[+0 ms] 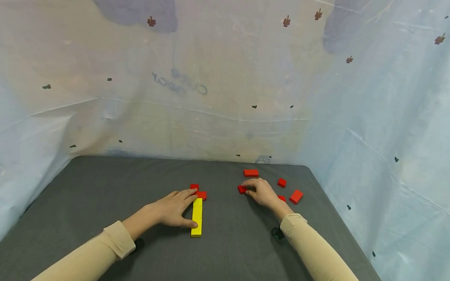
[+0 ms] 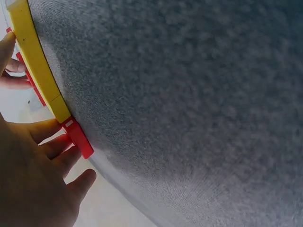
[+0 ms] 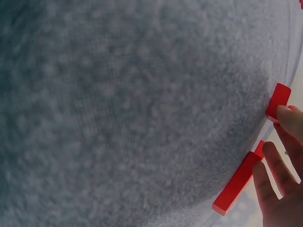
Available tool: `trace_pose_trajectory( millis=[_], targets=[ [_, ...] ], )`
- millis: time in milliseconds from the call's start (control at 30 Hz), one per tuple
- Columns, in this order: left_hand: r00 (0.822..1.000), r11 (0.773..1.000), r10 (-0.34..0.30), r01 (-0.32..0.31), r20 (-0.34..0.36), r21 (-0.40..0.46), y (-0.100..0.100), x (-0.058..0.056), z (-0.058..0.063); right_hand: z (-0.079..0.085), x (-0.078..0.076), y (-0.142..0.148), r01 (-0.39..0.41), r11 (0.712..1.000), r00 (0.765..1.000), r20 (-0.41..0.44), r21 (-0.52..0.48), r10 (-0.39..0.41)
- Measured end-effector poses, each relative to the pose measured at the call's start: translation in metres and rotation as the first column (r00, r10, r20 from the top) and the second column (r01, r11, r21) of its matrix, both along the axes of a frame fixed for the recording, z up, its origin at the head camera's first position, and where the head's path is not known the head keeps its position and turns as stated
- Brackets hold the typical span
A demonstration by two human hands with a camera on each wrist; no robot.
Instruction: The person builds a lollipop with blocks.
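Right hand (image 1: pixel 263 193) pinches a red piece (image 1: pixel 242 190)

The piece sits between thumb and fingers, well to the right of the yellow bar (image 1: pixel 197 216). The left hand (image 1: pixel 174 209) is spread, unclenched, fingers touching the red pair (image 1: pixel 202 195) at the bar's far end, thumb by its near end. Beyond the right hand, loose red blocks (image 1: pixel 296 196) lie on the grey tabletop (image 1: pixel 229 256), before a printed curtain (image 1: pixel 222 53).

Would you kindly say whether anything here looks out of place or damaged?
I see no spill or damage, and the yellow row lies straight. The oddity is the faint lettering on the backdrop, which seems to run backwards, as if seen from behind.
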State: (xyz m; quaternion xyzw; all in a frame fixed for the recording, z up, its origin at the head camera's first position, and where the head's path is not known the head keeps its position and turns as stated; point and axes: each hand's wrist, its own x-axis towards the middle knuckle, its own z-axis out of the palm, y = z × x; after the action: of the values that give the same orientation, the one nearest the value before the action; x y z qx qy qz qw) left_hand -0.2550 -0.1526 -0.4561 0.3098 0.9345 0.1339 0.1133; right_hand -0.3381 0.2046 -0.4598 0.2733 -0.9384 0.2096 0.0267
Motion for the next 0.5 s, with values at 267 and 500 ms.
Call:
trace_pose_trajectory(
  millis=[267, 500],
  targets=[
    [1.000, 1.000, 0.012, -0.012, -0.009, -0.023, 0.0016, -0.0009, -0.0013, -0.0024, -0.0010, 0.0012, 0.011, 1.000, 1.000, -0.017, -0.003, -0.011],
    [1.000, 0.999, 0.023, -0.024, -0.004, -0.025, 0.0026, -0.0018, 0.0000, -0.0036, -0.0008, 0.0010, 0.021, 1.000, 1.000, -0.013, -0.021, -0.021]
  ],
)
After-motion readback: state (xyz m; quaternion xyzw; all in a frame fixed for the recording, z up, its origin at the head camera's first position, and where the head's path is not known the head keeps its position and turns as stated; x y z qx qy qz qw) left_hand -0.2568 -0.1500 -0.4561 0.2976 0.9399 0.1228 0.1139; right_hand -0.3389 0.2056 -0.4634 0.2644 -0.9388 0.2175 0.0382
